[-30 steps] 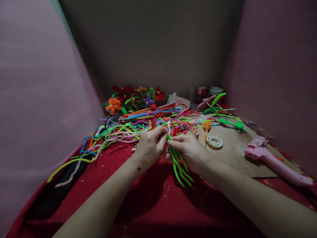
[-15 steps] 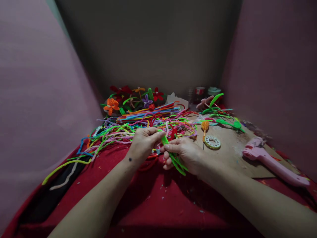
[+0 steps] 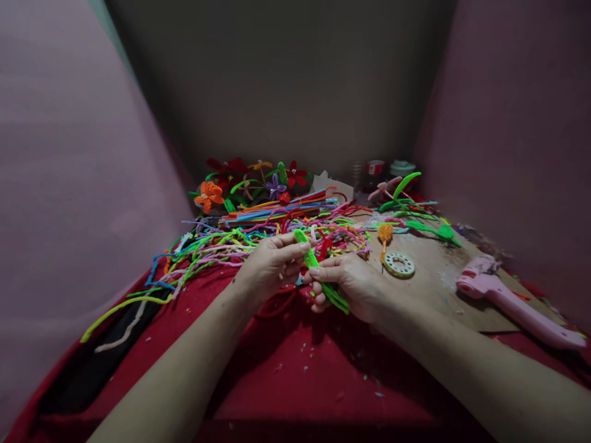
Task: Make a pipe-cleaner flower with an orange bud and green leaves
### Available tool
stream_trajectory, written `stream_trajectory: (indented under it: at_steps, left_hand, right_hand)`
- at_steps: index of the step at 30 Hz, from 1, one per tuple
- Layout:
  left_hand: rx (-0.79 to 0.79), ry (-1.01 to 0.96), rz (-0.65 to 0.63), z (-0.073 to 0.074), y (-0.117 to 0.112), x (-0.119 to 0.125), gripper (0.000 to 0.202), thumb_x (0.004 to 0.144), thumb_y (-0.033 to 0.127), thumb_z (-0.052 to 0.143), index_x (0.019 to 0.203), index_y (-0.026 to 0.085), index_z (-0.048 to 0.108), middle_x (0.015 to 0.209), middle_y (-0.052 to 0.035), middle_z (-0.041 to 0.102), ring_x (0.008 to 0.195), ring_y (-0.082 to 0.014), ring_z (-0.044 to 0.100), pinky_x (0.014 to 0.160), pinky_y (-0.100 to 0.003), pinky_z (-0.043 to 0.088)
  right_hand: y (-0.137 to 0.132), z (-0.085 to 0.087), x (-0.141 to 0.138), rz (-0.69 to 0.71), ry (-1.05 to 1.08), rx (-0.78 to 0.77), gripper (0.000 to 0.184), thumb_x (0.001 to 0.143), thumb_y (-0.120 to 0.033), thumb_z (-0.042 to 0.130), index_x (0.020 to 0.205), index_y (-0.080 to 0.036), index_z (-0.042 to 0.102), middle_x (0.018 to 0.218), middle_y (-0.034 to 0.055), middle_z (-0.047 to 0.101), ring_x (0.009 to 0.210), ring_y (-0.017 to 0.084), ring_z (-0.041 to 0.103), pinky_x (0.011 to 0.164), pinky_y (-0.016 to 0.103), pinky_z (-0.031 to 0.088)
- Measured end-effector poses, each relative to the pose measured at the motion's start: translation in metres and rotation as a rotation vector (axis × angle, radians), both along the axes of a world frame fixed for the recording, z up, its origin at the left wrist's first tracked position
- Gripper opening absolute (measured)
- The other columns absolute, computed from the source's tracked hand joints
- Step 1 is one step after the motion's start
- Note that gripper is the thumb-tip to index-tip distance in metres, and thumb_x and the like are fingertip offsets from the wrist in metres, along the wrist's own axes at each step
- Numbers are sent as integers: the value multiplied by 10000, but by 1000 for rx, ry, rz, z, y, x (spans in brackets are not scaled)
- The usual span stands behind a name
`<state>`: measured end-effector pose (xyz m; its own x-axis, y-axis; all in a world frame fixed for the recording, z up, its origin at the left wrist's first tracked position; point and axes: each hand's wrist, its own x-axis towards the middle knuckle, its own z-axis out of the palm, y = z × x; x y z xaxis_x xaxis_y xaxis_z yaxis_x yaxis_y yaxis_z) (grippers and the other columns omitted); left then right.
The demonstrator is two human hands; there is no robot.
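Bright green pipe cleaners (image 3: 310,256), bent and lying side by side in a narrow leaf-like strip, stretch between my two hands. Near the upper end, my left hand (image 3: 272,261) pinches the strip between thumb and fingers. My right hand (image 3: 349,283) closes around its lower part, with the green ends sticking out below the fingers. A red pipe-cleaner piece (image 3: 325,246) lies just behind the strip. Under the hands, a small metallic tool is mostly hidden.
A tangle of coloured pipe cleaners (image 3: 217,249) covers the red cloth (image 3: 277,381) at left. Pipe-cleaner flowers (image 3: 210,195) stand at the back. On the right, a cardboard sheet (image 3: 438,289) carries a round spool (image 3: 399,264), an orange bud (image 3: 385,234) and a pink glue gun (image 3: 512,301).
The green strip now shows more of its upper end above my left fingers. Its lower ends, spread apart before, lie closer together. My right hand keeps its hold.
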<state>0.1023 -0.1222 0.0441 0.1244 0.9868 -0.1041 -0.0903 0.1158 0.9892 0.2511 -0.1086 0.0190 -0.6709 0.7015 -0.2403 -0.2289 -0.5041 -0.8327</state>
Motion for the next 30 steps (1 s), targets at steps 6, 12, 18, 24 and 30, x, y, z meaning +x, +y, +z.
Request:
stream_trajectory:
  at_steps: [6,12,18,24,30]
  left_hand:
    - [128,209,200,-4,-1,9,287,676,314,673,532,140,496,395,53,453,327,-34,354,344,-169,235]
    - [168,203,285,0,-1,8,344,659,299,685,493,148,424,368,77,390,309,-19,302,325,-163,185]
    - [-62,78,-5,-8,0,7,251,640,305,696,585,137,517,426,52,460,344,-43,380,350,-170,240]
    - [71,195,229,-10,-3,18,272,611,287,710,531,122,509,417,60,434,361,-28,349,354,-163,240]
    - [151,255,286,-11,-2,19,291,631,298,690,507,134,484,420,70,424,370,-30,363,365,-162,272]
  right_hand:
    - [-1,-4,-1,1,-19,20,139,780,-66,522,663,-77,596,518,18,564,393,91,525,452,248,498]
    - [-2,-8,-2,2,-56,23,133,781,-75,529,670,-64,601,539,56,593,414,113,554,436,246,480]
    - [3,0,1,-24,-65,8,160,797,-56,488,664,-72,576,493,42,588,386,123,553,421,272,503]
    - [2,-1,-1,-12,-68,-18,169,834,-66,434,704,-83,540,509,48,601,383,139,572,391,269,497]
    - [0,-2,-1,-49,-91,1,141,808,-48,469,695,-91,541,491,18,580,361,109,534,376,248,493]
